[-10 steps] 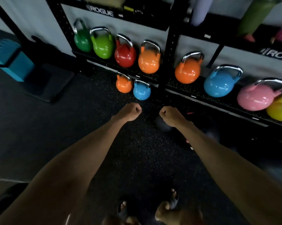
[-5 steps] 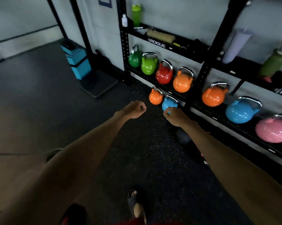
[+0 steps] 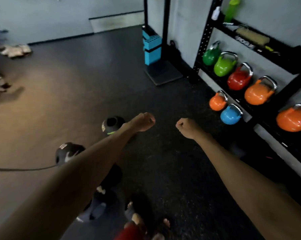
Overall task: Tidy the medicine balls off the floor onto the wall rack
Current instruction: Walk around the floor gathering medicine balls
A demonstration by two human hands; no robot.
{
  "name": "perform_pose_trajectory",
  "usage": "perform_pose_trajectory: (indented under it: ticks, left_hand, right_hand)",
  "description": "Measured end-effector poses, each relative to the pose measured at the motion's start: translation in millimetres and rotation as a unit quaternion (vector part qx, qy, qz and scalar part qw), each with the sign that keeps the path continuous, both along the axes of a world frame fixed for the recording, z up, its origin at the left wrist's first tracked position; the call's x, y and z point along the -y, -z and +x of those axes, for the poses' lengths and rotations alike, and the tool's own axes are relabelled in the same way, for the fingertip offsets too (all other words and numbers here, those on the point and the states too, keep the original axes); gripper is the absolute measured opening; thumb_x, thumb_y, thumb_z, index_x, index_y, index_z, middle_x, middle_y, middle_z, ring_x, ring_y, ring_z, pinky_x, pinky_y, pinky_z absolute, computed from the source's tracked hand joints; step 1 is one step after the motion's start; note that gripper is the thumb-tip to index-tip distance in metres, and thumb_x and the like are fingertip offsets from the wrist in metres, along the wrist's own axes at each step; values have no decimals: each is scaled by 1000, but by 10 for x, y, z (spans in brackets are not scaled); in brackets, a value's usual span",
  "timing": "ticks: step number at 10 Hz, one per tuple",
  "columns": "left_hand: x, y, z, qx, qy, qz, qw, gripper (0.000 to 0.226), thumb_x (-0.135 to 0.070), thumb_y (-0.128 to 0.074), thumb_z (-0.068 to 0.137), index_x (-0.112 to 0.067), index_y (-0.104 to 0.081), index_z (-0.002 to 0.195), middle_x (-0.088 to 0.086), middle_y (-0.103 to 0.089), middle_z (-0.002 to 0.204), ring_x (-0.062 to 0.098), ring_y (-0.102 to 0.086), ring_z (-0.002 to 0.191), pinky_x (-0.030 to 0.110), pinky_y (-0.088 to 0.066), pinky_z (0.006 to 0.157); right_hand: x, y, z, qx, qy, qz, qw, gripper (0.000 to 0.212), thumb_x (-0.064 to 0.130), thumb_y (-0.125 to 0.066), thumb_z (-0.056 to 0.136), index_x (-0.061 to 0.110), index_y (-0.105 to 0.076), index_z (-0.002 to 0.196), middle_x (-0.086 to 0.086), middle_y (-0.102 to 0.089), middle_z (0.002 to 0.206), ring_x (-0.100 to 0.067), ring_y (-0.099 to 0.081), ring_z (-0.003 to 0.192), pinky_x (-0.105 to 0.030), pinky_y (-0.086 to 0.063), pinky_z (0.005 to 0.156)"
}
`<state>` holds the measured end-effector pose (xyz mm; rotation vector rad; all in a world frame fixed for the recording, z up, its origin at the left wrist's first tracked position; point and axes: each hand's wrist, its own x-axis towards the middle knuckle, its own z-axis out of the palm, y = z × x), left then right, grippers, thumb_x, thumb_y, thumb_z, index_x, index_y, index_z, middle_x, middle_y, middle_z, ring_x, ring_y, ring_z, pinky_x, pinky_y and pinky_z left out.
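Observation:
Two black medicine balls lie on the dark rubber floor at my left: one with a green mark just behind my left wrist, another with white print partly hidden by my left forearm. More dark balls sit under that arm, blurred. My left hand and my right hand are both stretched out in front of me as fists, holding nothing. The black wall rack stands at the right.
Coloured kettlebells fill the rack's lower shelf; a small orange and a blue one stand on the floor before it. A blue block on a black base stands at the back. My feet are below. Shoes lie far left.
My view has swung left, away from the rack, bringing the floor balls into sight. Both hands stay as empty fists in front of me.

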<state>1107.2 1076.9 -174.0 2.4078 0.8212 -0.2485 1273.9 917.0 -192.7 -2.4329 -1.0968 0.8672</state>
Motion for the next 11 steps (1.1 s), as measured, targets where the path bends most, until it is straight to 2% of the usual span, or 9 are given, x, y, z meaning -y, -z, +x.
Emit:
perform_pose_trajectory:
  ticks: [1,2,3,4,5,6,7,8,11]
  left_hand:
    - [-173,121,-1003,-29,-86,10,996,29,-22,-51,101,-18,-66,125,7,-67,124,25,-62,119,34,-43,96]
    - [-271,179,-1583,-30,-143,0,989,30,-25,-52,101,-18,-64,128,7,-64,129,26,-58,124,37,-38,103]
    - [-481,338,-2640,-26,-218,-40,975,33,-20,-52,102,-11,-62,131,13,-62,132,31,-56,125,33,-39,99]
    - [-659,475,-3322,-57,-247,-44,966,32,-16,-53,101,-8,-62,130,17,-61,131,34,-57,123,35,-43,98]
    - [-894,906,-4364,5,-272,-123,954,20,-13,-55,99,-10,-66,116,23,-66,121,41,-63,114,43,-49,92]
    - [-993,1049,-4816,1,-243,-92,966,24,-11,-55,99,-4,-66,119,26,-65,121,43,-62,114,42,-50,90]
    - [-923,1127,-5626,-37,-213,-51,975,30,-12,-54,100,0,-62,126,23,-66,122,32,-64,107,30,-44,82]
    - [-1024,1166,-5823,-48,-178,-53,981,30,-13,-57,99,-1,-63,125,20,-67,120,25,-62,100,19,-30,72]
    - [-1798,1701,-6087,-117,-152,-81,978,28,-16,-54,100,-6,-66,123,13,-68,109,18,-58,89,31,-44,78]
  right_hand:
    - [-412,96,-841,2,-66,-14,998,24,30,-46,105,15,-62,115,-3,-64,104,-18,-61,91,-33,-47,77]
    - [-651,184,-1341,-7,-96,-25,995,24,32,-46,104,17,-63,112,-3,-66,103,-17,-61,90,-35,-49,77]
    - [-1038,324,-2248,-26,-151,-37,987,25,34,-46,103,19,-64,111,-2,-66,105,-18,-63,95,-39,-54,85]
    - [-1260,417,-2885,-28,-182,-40,982,26,33,-46,103,16,-65,110,-3,-66,106,-18,-63,97,-39,-53,86]
    - [-1497,560,-3733,-27,-194,-42,980,28,32,-48,102,13,-66,112,-7,-66,113,-24,-62,105,-39,-50,89]
    - [-1639,676,-4327,-17,-208,-47,977,28,31,-49,101,13,-67,112,-10,-67,116,-29,-61,111,-41,-50,93]
    - [-1778,868,-5012,-34,-205,-58,976,27,30,-50,101,12,-68,110,-12,-68,117,-31,-61,114,-41,-49,95]
    - [-1860,1032,-5314,-37,-213,-74,974,26,29,-50,100,12,-68,108,-12,-68,116,-31,-61,113,-40,-48,94]
    - [-2482,1703,-5749,-62,-180,-127,974,29,31,-49,100,14,-67,113,-10,-67,119,-30,-61,114,-45,-49,99]
